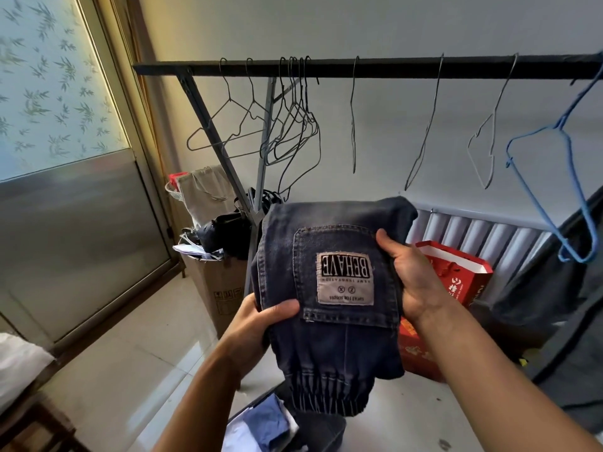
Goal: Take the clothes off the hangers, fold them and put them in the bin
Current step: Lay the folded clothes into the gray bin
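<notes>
Under the rail (359,65) of bare hangers (293,125) we grip the folded jeans (329,337) at both edges, left hand (257,324) and right hand (411,275) curled on denim, presumably so the fold holds above the bin (329,430).

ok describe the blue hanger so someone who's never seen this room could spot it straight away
Find the black rail running across the top of the view and follow it to the right edge, up and right of the folded jeans. The blue hanger hangs there, tilted. Its neighbours are all grey wire hangers; this is the only blue one.
</notes>
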`<state>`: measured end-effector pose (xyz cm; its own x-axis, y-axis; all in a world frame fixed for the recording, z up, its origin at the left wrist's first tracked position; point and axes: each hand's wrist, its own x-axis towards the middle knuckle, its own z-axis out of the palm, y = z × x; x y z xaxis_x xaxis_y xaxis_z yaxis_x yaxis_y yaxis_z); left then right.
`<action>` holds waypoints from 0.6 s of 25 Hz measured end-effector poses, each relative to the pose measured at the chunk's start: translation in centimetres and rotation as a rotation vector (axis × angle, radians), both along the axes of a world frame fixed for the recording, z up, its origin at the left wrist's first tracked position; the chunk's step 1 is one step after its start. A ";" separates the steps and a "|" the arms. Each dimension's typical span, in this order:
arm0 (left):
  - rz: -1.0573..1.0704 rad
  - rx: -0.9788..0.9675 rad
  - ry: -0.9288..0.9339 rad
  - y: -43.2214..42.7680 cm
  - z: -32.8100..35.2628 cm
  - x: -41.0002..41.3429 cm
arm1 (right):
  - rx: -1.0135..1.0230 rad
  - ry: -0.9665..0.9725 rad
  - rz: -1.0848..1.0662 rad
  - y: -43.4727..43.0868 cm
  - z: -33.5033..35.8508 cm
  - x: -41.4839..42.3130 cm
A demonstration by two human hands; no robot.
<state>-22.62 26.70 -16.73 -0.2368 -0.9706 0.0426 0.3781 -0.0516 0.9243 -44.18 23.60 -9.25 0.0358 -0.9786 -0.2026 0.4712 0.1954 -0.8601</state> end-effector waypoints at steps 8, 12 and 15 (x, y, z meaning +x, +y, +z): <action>0.305 -0.161 -0.036 -0.4 1.7 -0.8 | -0.182 0.205 0.014 1.2 -1.2 -0.5; 0.274 -0.205 -0.053 -0.8 2.6 -1.1 | -0.209 0.596 -0.029 1.4 -0.3 -1.0; 0.220 -0.256 -0.065 -1.2 3.1 -0.5 | -0.248 1.069 0.033 2.0 1.0 -1.8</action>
